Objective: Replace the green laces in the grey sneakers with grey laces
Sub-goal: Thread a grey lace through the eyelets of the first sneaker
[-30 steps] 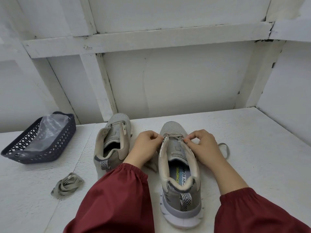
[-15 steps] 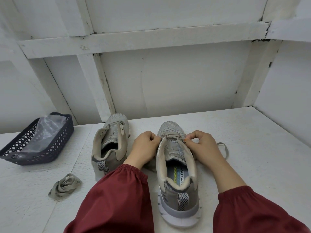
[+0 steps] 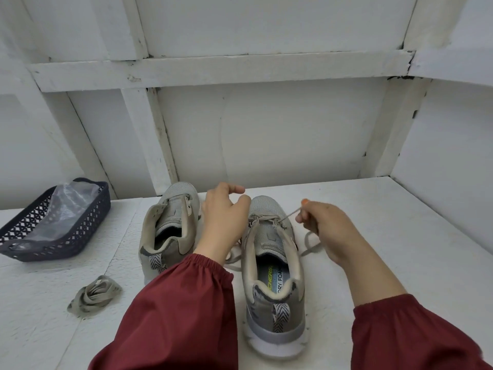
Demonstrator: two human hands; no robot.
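Note:
Two grey sneakers stand on the white table with heels toward me. The left sneaker (image 3: 170, 225) has no lace. The right sneaker (image 3: 272, 263) has a grey lace (image 3: 266, 217) crossed through its front eyelets. My right hand (image 3: 328, 231) pinches one strand of that lace and holds it taut, up and to the right of the shoe. My left hand (image 3: 224, 217) is raised between the two shoes with curled fingers on the other strand, whose slack trails beside my wrist. A bundle of greenish laces (image 3: 93, 296) lies at the front left.
A dark plastic basket (image 3: 80, 236) holding a clear plastic bag (image 3: 66, 206) sits at the far left of the table. White panelled walls close in the back and the right side. My red sleeves cover the table's near edge.
Both hands have lifted away from the eyelets of the right sneaker and moved apart, drawing the grey lace strands outward. The right strand is now stretched taut.

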